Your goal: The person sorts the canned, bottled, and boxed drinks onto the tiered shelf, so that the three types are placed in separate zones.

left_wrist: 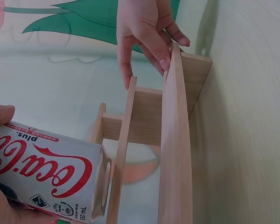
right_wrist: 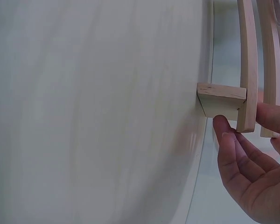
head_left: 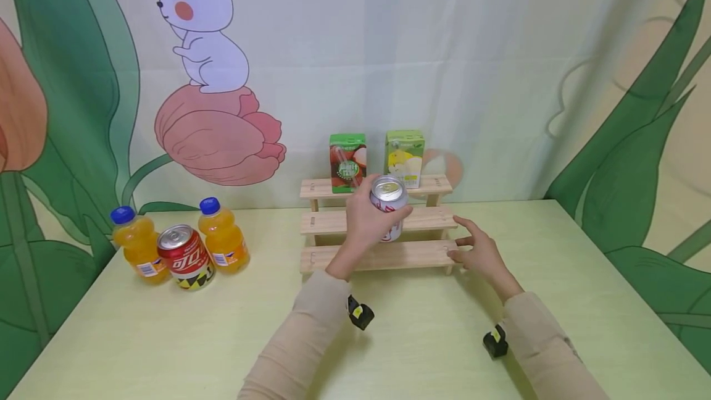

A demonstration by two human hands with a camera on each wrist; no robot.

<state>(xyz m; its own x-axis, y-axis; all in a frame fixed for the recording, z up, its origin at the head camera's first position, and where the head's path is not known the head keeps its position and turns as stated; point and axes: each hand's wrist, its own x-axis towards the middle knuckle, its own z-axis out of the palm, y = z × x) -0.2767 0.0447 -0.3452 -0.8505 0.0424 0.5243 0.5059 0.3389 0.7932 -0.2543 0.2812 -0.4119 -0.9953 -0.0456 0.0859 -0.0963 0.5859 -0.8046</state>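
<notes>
I have the left hand (head_left: 368, 220) curled snugly round a Coca-Cola can (left_wrist: 49, 169), the right hand (head_left: 482, 258) pinching the wooden rack (head_left: 328, 257) beside that grip; I judge it a placing step, calling for a level lowering onto the middle shelf (head_left: 328, 222) just below.

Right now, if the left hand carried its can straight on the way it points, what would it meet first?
Probably the pale green carton on the top shelf, behind the can the left hand holds, though depth is unclear.
</notes>
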